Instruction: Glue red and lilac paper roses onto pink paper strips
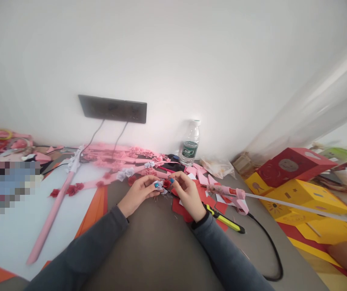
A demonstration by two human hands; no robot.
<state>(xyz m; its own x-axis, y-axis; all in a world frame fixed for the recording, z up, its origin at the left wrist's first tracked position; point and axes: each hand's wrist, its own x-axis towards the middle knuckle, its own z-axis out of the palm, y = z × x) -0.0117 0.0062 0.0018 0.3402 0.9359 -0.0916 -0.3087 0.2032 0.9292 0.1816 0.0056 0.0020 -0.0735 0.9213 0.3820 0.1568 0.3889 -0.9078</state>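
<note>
My left hand [141,192] pinches a small white paper flower [160,188] between thumb and fingertips. Close beside it, my right hand [188,195] has thumb and forefinger brought together at the edge of a red paper flower [167,184]; what lies between those fingertips is too small to make out. Both hands are just above the grey table [155,242]. Behind them stretch pink strips with pink, red and white paper flowers [125,173]. Under and beside my right wrist lie red paper pieces [181,208] and a yellow-and-black utility knife [229,223].
A pink glue gun [240,202] with a long glue stick lies right, its black cord curving frontward. A water bottle [190,143] stands by the wall. Red [293,165] and yellow boxes [309,200] are at right. A pink rolled stick [52,218] rests on white sheets at left.
</note>
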